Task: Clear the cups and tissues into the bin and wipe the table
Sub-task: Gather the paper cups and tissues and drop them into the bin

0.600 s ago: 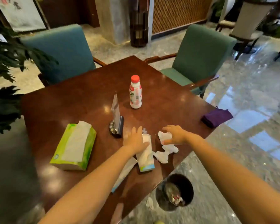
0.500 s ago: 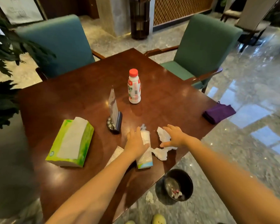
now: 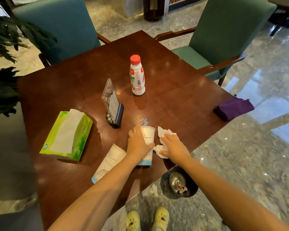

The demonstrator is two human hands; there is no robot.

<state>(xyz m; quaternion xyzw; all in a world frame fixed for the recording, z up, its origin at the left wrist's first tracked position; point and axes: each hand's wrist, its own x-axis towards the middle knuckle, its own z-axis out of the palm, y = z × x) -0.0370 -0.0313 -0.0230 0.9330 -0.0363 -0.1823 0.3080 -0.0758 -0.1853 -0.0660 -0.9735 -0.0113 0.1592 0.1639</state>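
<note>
White paper cups point(image 3: 148, 144) and tissues point(image 3: 163, 135) remain on the table point(image 3: 173, 97); left hand point(image 3: 138, 144) wraps one cup, right hand point(image 3: 174, 145) presses flat on tissues. Bin point(image 3: 182, 182) waits below; wiping not started.

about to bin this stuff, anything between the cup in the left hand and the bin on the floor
Nothing visible does. The left hand wraps the upright white paper cup near the table's edge; the dark round bin sits open just below, unobstructed.
</note>
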